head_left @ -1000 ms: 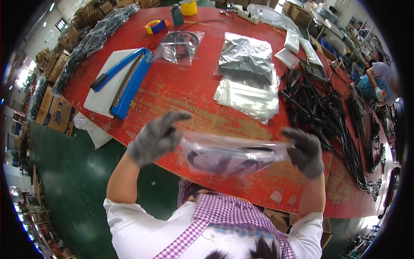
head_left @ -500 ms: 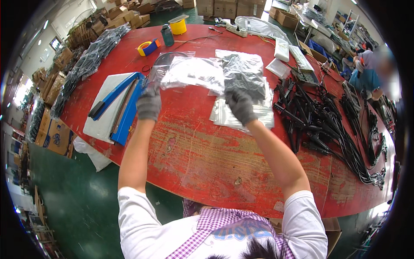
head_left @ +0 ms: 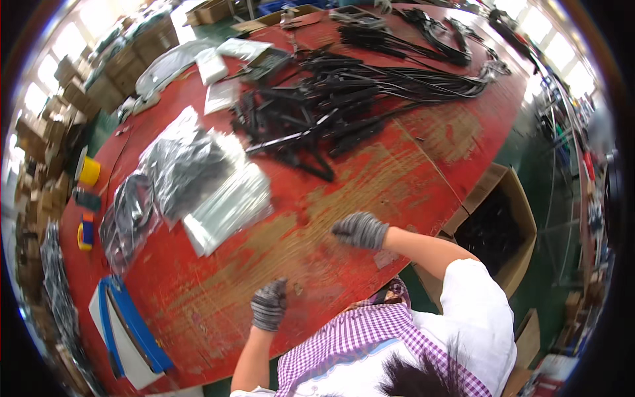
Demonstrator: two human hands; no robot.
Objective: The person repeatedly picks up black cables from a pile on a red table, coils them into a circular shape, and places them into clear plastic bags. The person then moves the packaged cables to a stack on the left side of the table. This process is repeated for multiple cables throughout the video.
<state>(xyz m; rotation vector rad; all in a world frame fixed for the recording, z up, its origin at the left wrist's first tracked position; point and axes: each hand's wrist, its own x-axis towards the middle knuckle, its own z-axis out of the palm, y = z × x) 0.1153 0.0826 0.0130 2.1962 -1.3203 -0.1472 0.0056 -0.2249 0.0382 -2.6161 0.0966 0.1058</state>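
Hands emptied since half a second ago: left (head_left: pixel 269 304) and right (head_left: pixel 360 229) loosely curled over red tabletop (head_left: pixel 370 178). Filled plastic bag (head_left: pixel 132 215) left on pile, far side.

1. The red table (head_left: pixel 397 165) under me has worn paint, its bare wood showing through in streaks; both my gloved hands rest low over it, holding nothing.
2. A heap of black cables (head_left: pixel 344 99) sprawls across its far side.
3. Clear plastic bags (head_left: pixel 228 205) lie stacked near the middle; filled bags (head_left: pixel 178 165) lie just beside them.
4. A yellow tape roll (head_left: pixel 88 172) sits by the left edge; a blue-edged white board (head_left: pixel 126 327) lies at the near corner.
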